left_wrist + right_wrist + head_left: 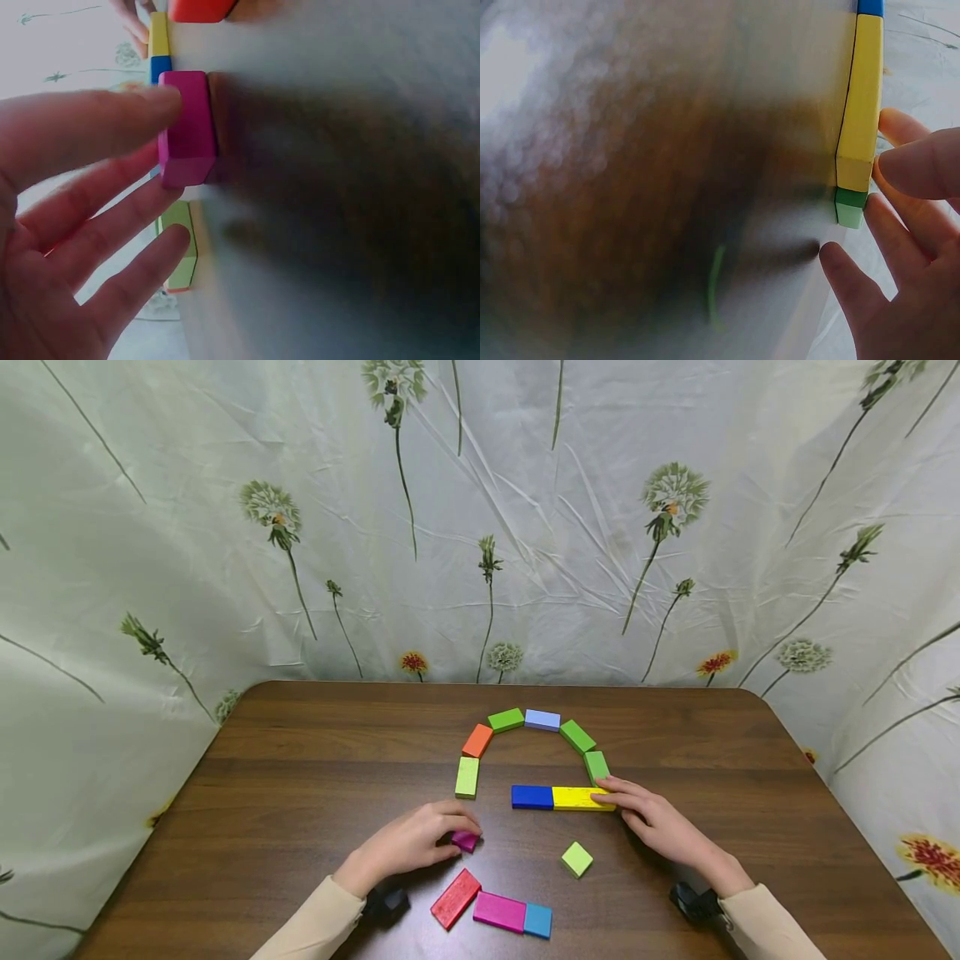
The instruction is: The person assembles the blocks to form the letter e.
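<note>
In the head view my left hand [423, 839] pinches a small magenta block [466, 841] between thumb and fingertips, close over the table. The left wrist view has the thumb on the near face of this magenta block [189, 127], with the index finger behind it. My right hand [660, 827] lies with extended fingers at the right end of a yellow block [573, 799], fingertips touching it and beside a green block [597, 766]. The yellow block's left end meets a blue block [532, 797].
An arch of blocks, including a light green block [467, 778], an orange block [477, 741] and a pale blue block [542, 720], curves behind. Nearer lie a lime block [577, 859], a red block [456, 898], a pink block [499, 912] and a light blue block [537, 921] on the table [300, 810].
</note>
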Demonstrator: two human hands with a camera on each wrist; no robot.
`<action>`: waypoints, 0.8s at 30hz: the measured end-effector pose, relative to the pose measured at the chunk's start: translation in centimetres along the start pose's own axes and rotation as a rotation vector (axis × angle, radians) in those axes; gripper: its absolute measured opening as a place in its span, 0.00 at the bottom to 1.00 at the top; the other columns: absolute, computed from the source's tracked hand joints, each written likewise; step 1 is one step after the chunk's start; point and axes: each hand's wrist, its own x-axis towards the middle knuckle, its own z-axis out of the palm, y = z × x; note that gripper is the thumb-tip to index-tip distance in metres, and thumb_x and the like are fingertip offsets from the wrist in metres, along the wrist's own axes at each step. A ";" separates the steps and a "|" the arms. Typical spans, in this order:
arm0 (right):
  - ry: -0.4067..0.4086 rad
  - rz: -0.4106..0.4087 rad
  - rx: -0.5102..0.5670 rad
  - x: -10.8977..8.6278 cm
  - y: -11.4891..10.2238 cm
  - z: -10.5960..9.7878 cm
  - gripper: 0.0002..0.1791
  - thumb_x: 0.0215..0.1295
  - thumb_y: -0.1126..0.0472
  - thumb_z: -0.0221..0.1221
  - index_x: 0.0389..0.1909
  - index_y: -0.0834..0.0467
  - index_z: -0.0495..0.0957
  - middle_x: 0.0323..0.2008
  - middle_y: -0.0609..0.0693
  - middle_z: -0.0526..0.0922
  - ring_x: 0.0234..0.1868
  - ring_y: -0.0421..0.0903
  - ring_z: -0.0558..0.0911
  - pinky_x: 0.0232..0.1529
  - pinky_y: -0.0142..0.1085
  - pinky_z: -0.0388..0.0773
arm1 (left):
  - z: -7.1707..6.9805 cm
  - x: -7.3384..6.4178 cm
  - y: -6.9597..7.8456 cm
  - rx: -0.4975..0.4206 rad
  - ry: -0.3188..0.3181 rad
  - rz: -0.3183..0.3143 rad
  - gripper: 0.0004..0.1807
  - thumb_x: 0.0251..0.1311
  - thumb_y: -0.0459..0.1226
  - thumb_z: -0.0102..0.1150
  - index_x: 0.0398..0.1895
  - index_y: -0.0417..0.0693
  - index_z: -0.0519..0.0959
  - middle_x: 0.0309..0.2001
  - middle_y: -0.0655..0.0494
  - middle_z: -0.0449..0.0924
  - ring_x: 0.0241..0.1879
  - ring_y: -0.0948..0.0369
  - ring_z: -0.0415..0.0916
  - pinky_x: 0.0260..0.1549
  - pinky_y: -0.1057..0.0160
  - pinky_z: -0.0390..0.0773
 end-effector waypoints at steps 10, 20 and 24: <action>-0.005 -0.001 0.011 0.0 0.1 0.0 0.25 0.61 0.78 0.54 0.58 0.57 0.78 0.63 0.57 0.71 0.62 0.57 0.69 0.59 0.32 0.68 | 0.7 1.2 -0.4 0.075 0.084 0.068 0.13 0.53 0.28 0.67 0.43 0.46 0.83 0.43 0.57 0.79 0.44 0.63 0.75 0.47 0.68 0.75; -0.015 0.020 -0.009 -0.1 0.3 0.0 0.26 0.60 0.79 0.53 0.58 0.57 0.78 0.64 0.56 0.70 0.64 0.55 0.68 0.58 0.38 0.70 | 0.4 2.9 -0.5 0.164 0.140 0.037 0.13 0.53 0.34 0.69 0.43 0.46 0.83 0.41 0.56 0.80 0.41 0.61 0.76 0.45 0.61 0.75; -0.009 0.010 -0.013 -0.1 0.3 0.0 0.26 0.60 0.79 0.53 0.57 0.57 0.78 0.63 0.56 0.70 0.63 0.55 0.68 0.58 0.38 0.70 | 0.4 3.5 -0.7 0.186 0.153 0.020 0.14 0.53 0.34 0.69 0.45 0.46 0.83 0.41 0.56 0.80 0.42 0.62 0.76 0.45 0.60 0.72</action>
